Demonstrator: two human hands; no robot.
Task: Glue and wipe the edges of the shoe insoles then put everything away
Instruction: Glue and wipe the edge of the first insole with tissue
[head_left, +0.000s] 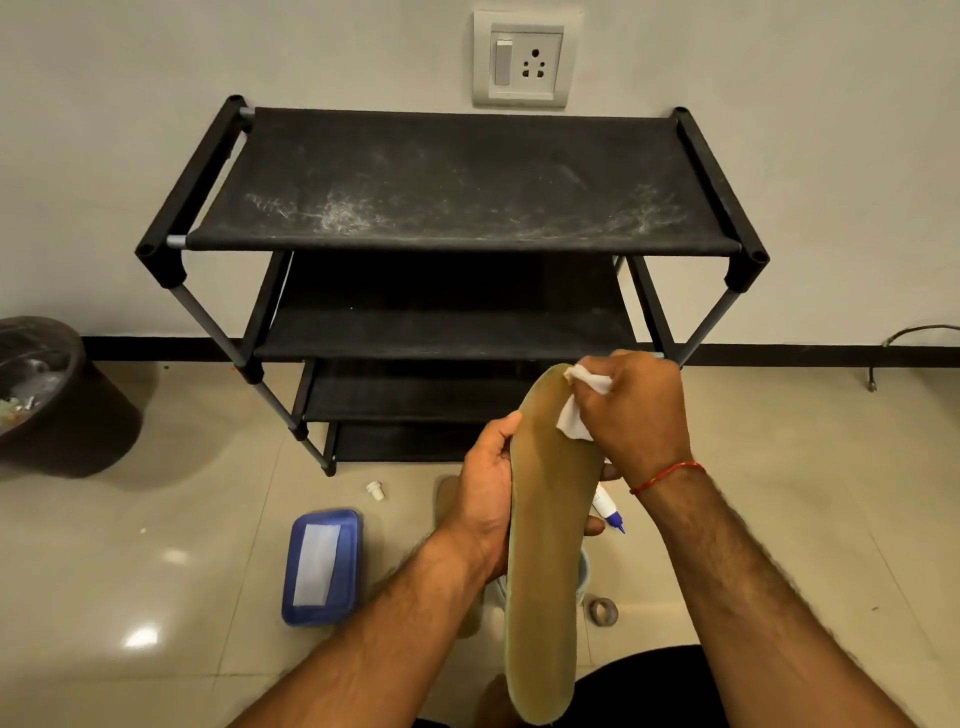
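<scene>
The insole (553, 540) runs six to twelve o'clock, its middle clasped by the left hand (485, 499) at nine o'clock. At its one-o'clock edge the right hand (631, 410) pinches a tissue (574, 418) against the toe, nearer for wiping.

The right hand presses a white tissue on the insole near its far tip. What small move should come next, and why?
Probably draw the tissue down along the right edge of the insole, toward the near end. The right hand pinches it at the far tip only, the left hand grips the insole's middle and steadies it, and most of that edge lies below the tissue.
</scene>
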